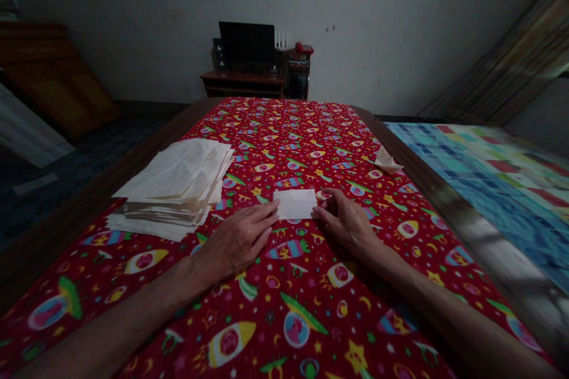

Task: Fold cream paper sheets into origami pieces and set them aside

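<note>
2 forearms (146, 305) cross the red cloth (271, 308); between the hands lies a small white paper (294, 204); the left hand (237, 237), fingers extended, rests its fingertips on the paper's left edge; the right hand (349, 224), half curled, touches its right edge, whether pinching I cannot tell; a paper stack (178, 172) sits left, a folded piece (387, 161) far right

Left hand (236, 237) palm-down; right hand (349, 220) loosely curled.

Wall (377, 23): dim grey, darker toward the corners
Table (502, 266): pale glare along its right edge
Curtain (502, 71): dark, blurred
Cabinet (53, 83): slanted, stretched by edge distortion
Hands (237, 237) (349, 222): soft shadows beneath
</note>
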Demonstrator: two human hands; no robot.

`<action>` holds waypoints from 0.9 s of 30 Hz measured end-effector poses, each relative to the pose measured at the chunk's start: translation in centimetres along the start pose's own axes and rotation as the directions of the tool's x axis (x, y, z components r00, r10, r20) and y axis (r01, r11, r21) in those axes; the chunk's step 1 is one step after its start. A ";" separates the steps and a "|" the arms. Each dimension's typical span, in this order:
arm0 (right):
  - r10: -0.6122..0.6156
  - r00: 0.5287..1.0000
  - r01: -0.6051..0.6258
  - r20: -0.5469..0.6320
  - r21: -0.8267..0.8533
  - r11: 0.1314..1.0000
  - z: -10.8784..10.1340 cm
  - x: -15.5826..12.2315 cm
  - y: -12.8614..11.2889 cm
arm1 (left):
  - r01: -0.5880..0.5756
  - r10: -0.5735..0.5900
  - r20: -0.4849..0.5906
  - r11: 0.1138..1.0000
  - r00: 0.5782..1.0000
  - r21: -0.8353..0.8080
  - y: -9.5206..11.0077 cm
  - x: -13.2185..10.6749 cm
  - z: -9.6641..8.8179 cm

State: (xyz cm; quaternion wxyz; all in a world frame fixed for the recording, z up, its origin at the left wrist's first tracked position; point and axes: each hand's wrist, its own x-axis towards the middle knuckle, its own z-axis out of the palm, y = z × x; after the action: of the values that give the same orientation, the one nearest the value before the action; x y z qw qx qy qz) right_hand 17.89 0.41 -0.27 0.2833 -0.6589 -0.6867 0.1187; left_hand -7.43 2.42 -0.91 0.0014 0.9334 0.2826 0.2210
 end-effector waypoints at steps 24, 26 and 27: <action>-0.709 0.700 0.640 -0.090 -0.362 0.678 -1.1 -2.5 -0.7 | -0.057 0.059 -0.221 0.998 0.973 0.017 1.0 0.6 -0.6; -0.693 0.721 0.649 -0.015 -0.334 0.683 -0.2 -2.8 -0.9 | -0.089 0.090 -0.141 0.996 0.986 0.019 1.3 0.8 -0.7; -0.683 0.730 0.649 0.009 -0.320 0.690 0.1 -2.9 -1.0 | -0.097 0.098 -0.107 0.995 0.989 0.016 1.4 0.9 -0.7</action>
State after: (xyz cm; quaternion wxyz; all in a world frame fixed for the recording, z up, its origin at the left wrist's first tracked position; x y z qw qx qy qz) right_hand 16.93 -2.51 -0.47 0.2407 -0.4050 -0.8716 -0.1352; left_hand -6.28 1.63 0.28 -0.0295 0.9329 0.2372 0.2692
